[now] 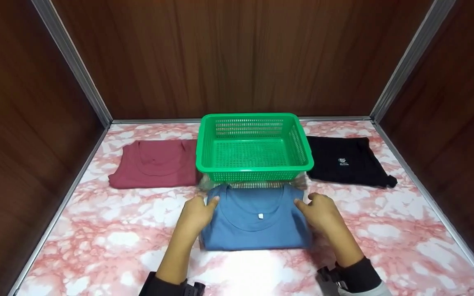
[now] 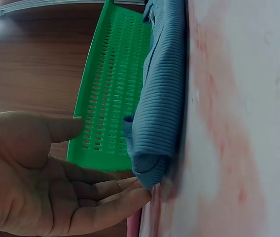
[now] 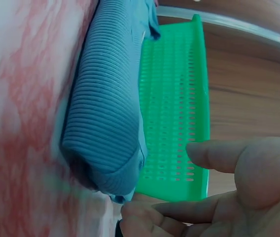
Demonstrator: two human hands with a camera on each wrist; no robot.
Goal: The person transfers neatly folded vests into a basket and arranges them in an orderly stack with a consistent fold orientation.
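Observation:
A folded blue ribbed garment [image 1: 257, 236] with a small white tag at its neckline lies on the table, in front of a green basket [image 1: 254, 176]. At its left side is my left hand [image 1: 196, 213]. In the left wrist view its fingers [image 2: 113, 210] are stretched out beside the rolled end, with the thumb raised and apart. My right hand [image 1: 321, 211] stands at the opposite side; in the right wrist view its fingers [image 3: 199, 210] are loosely bent by the fold and the thumb is apart. Whether the fingertips touch the cloth is hard to tell.
Left of the basket lies a folded dark red garment [image 1: 159, 164]. On its right is a folded black garment [image 1: 344, 164] with a small white print. Brown wood panels [image 1: 237, 57] enclose the marbled pink and white table [image 1: 117, 242] at the back and sides.

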